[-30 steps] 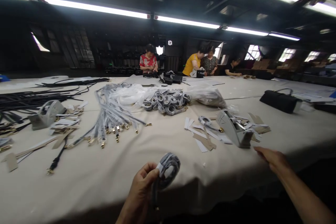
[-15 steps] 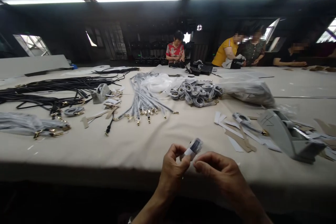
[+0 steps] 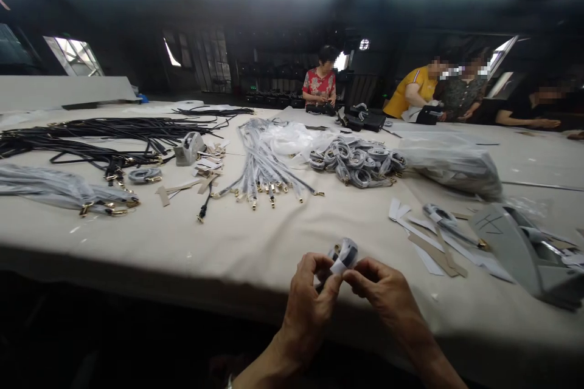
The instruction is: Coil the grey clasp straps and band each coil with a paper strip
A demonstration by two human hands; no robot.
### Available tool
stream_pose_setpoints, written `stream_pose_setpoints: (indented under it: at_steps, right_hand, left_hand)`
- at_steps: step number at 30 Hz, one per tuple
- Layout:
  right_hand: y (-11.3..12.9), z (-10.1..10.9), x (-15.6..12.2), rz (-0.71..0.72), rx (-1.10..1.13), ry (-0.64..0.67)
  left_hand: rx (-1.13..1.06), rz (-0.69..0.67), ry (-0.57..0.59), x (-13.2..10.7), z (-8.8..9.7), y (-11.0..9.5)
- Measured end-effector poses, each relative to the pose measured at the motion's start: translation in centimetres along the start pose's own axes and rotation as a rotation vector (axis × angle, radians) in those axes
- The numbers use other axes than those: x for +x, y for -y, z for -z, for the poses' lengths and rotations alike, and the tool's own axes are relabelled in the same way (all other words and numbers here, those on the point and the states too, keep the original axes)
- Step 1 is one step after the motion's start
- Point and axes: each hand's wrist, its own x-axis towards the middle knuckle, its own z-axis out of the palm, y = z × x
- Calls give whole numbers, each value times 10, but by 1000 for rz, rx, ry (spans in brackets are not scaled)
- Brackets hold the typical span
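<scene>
A coiled dark strap (image 3: 348, 249) in clear plastic, with a white paper band (image 3: 339, 265) around it, is held just above the near part of the table. My left hand (image 3: 310, 292) grips it from the left between thumb and fingers. From the right, the closed thumb and fingertips of my right hand (image 3: 385, 292) pinch at the coil's side by the band. A bit of gold-coloured metal shows at the top left of the coil. My fingers hide its lower part.
Wrapped straps (image 3: 269, 164) with gold clips lie mid-table, beside a heap of coiled straps (image 3: 356, 161). Black straps (image 3: 114, 137) spread at left. Paper strips (image 3: 433, 249) and a grey tape dispenser (image 3: 520, 249) are at right. Several people work across the table (image 3: 255, 243).
My right hand has come in against the coil, where its fingertips were slightly apart from it. The coil is turned a little in my left hand. The view has swung slightly left.
</scene>
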Motion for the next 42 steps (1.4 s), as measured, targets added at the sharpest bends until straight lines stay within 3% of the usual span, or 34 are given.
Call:
stream_pose_setpoints:
  at_steps: [5,7,9,11,12,14,15,17,19,23,26,28,30,32,33,34,36,39,42]
  right_hand:
    - [-19,-12,12,101,118,-85]
    - [-26,-11,12,147,-20,-144]
    - [-26,-4,11,251,-234,-254]
    - [-18,7,9,512,-423,-340]
    - [-12,12,9,688,-517,-318]
    - [3,21,9,1007,-705,-137]
    - [8,23,10,1110,-783,-15]
    - [14,22,11,1180,-868,169]
    - [12,16,12,1107,-902,232]
    - [7,6,28,716,-1010,339]
    - [27,21,71,459,-1043,378]
    - [55,46,115,330,-1053,308]
    - [90,76,162,256,-1071,-7]
    - [123,97,200,361,-1061,-428]
    - [137,99,214,395,-1021,-553]
    - [146,94,224,410,-963,-598]
    - [152,63,239,393,-888,-434]
    - [132,-17,260,389,-922,19]
    - [98,-91,286,379,-1011,169]
  left_hand:
    - [-552,323,214,9,6,-2]
    - [-745,427,226,15,7,2]
    - [-791,456,209,19,9,6]
    - [-732,451,209,22,10,9]
    - [-691,447,217,23,9,10]
    - [-600,435,245,24,7,11]
    - [-543,417,266,24,6,11]
    - [-403,358,317,24,5,11]
    - [-220,255,349,25,6,11]
    - [167,-39,285,28,22,19]
    - [366,-181,152,31,45,37]
    - [499,-251,19,33,66,52]
    - [632,-324,-117,37,86,67]
    - [747,-402,-227,40,102,80]
    - [794,-442,-268,42,106,86]
    - [831,-476,-296,43,109,90]
    - [868,-536,-330,45,108,96]
    - [834,-645,-414,46,102,100]
    - [835,-659,-426,46,100,106]
